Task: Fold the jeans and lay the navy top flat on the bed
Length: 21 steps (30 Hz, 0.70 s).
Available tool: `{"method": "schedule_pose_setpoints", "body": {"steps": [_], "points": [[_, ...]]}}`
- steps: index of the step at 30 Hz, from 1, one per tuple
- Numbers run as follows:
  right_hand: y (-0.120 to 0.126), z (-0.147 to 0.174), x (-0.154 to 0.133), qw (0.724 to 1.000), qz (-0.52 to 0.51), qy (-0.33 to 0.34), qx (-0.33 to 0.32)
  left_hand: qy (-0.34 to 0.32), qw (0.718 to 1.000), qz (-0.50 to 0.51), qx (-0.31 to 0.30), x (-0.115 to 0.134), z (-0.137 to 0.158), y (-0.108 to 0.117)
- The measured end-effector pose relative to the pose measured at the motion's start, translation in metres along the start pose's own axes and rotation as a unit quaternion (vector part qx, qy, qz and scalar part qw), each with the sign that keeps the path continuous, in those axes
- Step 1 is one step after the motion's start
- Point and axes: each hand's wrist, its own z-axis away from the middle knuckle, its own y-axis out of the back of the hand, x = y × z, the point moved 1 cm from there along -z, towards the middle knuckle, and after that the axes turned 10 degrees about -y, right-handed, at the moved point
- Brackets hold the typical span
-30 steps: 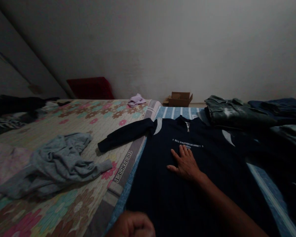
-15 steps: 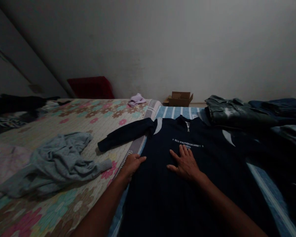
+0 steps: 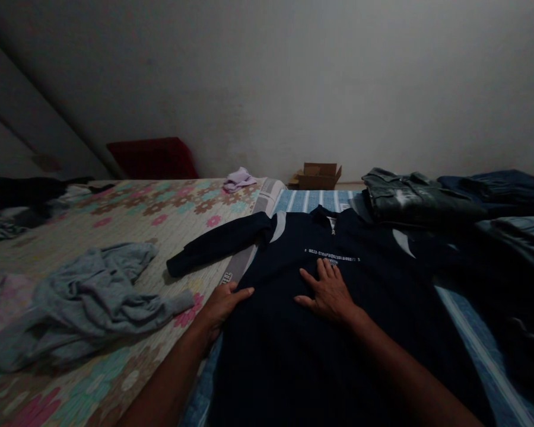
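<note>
A navy half-zip pullover point(image 3: 285, 350) lies spread out front up, its collar toward the wall and one sleeve stretched to the left. At its left side edge, my left hand point(image 3: 222, 305) has the thumb on top of the cloth and the other fingers mostly hidden at the edge, pinching it. My right hand point(image 3: 329, 293) rests flat on the chest, fingers spread, just below the printed lettering point(image 3: 331, 255). Nothing is held in it. Part of the pullover's right sleeve blends into dark cloth at the right.
A crumpled grey garment point(image 3: 102, 302) lies left on the floral bedding point(image 3: 160, 204). Folded dark clothes point(image 3: 418, 196) and jeans point(image 3: 502, 187) are stacked at the right on the blue striped sheet point(image 3: 463, 332). A lilac cloth point(image 3: 239, 179) and cardboard box point(image 3: 319, 177) sit near the wall.
My left hand has slid slightly nearer along the pullover's left edge. My right hand stays flat on the chest. The whole view has turned a little to the right.
</note>
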Motion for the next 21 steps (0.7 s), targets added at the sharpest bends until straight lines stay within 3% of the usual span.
{"method": "schedule_pose_setpoints", "body": {"steps": [3,5,11,18,21], "points": [[-0.001,0.000,0.000,1.000,0.002,-0.002,0.005,0.064,0.985,0.102,-0.120,-0.004,0.022,-0.002],[-0.001,0.000,0.000,1.000,0.003,-0.003,0.006,0.091,0.977,0.117,-0.151,-0.009,0.032,0.000],[0.001,0.001,0.000,1.000,0.007,-0.006,0.000,0.068,0.987,0.106,-0.105,-0.019,0.041,0.011],[0.002,0.001,-0.001,1.000,0.013,-0.013,-0.009,0.073,0.967,0.174,-0.169,-0.015,0.068,0.008],[0.003,0.001,-0.001,1.000,0.019,-0.020,-0.011,0.072,0.973,0.155,-0.155,-0.017,0.075,0.010]]}}
